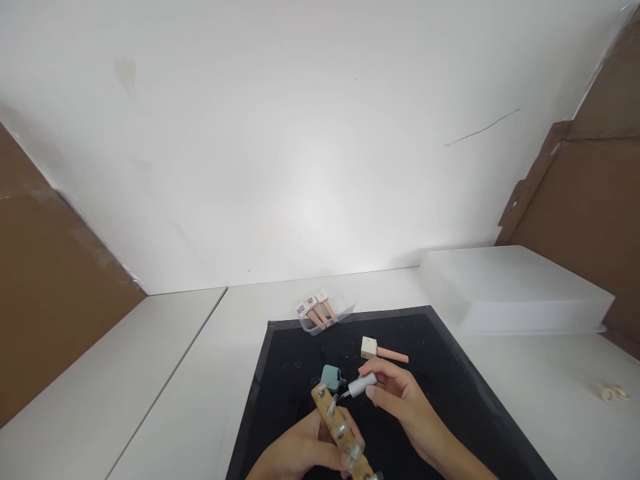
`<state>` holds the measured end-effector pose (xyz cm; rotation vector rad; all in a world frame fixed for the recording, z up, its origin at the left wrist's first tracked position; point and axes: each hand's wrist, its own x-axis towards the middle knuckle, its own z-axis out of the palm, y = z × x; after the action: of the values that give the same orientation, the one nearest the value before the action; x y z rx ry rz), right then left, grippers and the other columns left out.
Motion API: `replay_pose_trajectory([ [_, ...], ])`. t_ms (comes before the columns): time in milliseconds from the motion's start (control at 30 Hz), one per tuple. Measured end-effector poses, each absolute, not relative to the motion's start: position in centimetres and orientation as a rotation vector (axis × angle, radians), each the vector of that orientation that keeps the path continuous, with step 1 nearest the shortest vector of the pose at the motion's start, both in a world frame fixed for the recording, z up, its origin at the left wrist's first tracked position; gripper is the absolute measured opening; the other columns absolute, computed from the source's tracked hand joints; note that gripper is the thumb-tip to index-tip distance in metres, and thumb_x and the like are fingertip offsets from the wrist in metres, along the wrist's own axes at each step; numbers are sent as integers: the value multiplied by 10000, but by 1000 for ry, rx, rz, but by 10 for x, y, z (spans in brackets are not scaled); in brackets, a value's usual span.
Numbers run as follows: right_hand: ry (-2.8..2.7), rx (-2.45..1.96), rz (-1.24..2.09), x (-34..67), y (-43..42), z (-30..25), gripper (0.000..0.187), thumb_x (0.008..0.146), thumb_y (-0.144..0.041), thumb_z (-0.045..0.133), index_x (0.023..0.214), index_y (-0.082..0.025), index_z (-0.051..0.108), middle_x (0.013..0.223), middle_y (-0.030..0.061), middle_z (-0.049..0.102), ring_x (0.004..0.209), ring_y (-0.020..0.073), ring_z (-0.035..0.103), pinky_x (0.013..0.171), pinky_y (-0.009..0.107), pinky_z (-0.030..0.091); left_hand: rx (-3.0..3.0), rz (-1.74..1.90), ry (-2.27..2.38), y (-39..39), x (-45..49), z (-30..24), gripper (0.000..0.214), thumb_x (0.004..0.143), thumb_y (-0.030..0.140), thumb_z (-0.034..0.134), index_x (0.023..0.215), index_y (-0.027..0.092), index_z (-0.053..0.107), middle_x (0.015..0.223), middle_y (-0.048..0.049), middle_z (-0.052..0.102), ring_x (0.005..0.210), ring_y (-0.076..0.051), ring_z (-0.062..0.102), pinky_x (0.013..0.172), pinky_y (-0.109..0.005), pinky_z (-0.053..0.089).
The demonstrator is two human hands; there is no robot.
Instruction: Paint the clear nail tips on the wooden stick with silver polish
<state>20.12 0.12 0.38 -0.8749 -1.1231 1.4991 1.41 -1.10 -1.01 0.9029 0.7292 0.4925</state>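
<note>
My left hand [305,447] is closed around a wooden strip [345,437] that carries several clear nail tips in a row. Between the thumb and fingers of my right hand [400,397] is a nail polish brush [363,385] with a silver-grey cap. Its bristle end points left and down, at or very near one of the upper nail tips [332,404]; whether they touch is too small to tell. Just behind the strip stands a teal bottle [331,377] with its neck toward the right. A white bottle with a pink handle [369,347] lies beyond my right hand.
A clear tray [344,313] at the mat's back edge holds several white bottles with pink handles [311,308]. The black mat [290,353] covers the middle of the white table. At right are a translucent bin [520,287] and small cream rings [611,392]. Cardboard walls flank both sides.
</note>
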Motion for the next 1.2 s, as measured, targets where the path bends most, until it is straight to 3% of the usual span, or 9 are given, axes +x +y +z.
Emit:
replay_pose_trajectory([
  [133,-1071,-927,1446,201,1,2,208,627,-335,752,790,-212,710,718,19,575,699,180,509,609,265,412,900,489,739,-12,15,-7,273,489,169,756,737,125,652,671,-10,590,599,-106,486,572,-225,353],
  [367,-955,-882,1476,200,2,-1,232,632,-367,751,786,-202,700,652,-13,517,546,112,421,524,234,359,916,489,726,-11,15,-10,291,492,191,765,751,125,651,654,-1,561,591,-106,467,572,-236,336],
  [1200,-1050,-914,1513,199,0,3,259,616,-372,754,790,-185,709,629,-1,527,552,124,429,500,235,359,908,470,727,-10,15,-10,272,512,165,756,764,134,660,706,-11,594,627,-115,490,605,-238,357],
])
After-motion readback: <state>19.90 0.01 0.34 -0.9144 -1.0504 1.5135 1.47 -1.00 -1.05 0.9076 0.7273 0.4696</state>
